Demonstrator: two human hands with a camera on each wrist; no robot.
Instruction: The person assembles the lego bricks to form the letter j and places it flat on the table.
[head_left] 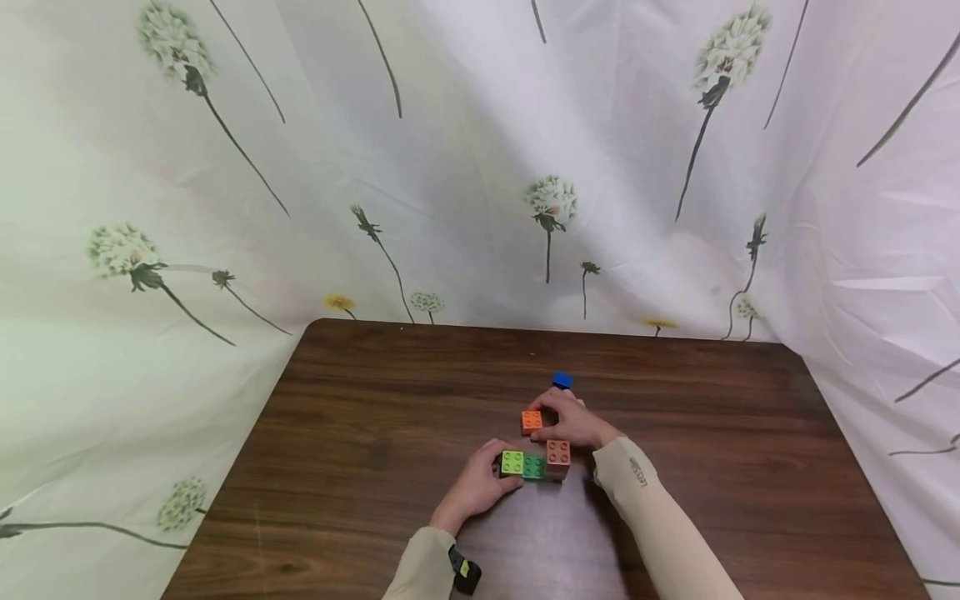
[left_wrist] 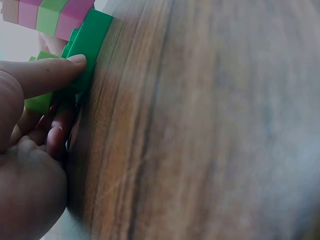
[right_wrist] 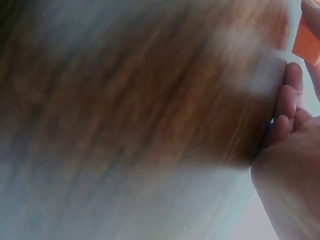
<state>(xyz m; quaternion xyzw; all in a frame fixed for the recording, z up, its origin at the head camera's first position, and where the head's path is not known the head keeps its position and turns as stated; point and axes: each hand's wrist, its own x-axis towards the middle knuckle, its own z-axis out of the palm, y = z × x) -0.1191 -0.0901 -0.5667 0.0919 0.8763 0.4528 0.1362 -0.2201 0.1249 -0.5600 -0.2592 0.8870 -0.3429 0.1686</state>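
Observation:
My left hand [head_left: 477,482] grips the left end of a toy block build on the table, thumb along its near side. That end has a lime-green block [head_left: 512,462] beside a dark green block [head_left: 533,467]. At the other end rises a tower topped by a brown block [head_left: 558,452]; in the left wrist view, pink blocks [left_wrist: 74,19] and a light green block [left_wrist: 50,16] show below the brown. Just behind the build, my right hand [head_left: 570,422] pinches an orange block [head_left: 531,422] between thumb and fingers. Its other fingers are loosely curled close to the tabletop.
A blue block [head_left: 562,380] lies just beyond my right hand, partly hidden by it. The dark wooden table [head_left: 375,467] meets a white cloth with dandelion prints [head_left: 465,208] along its back and sides.

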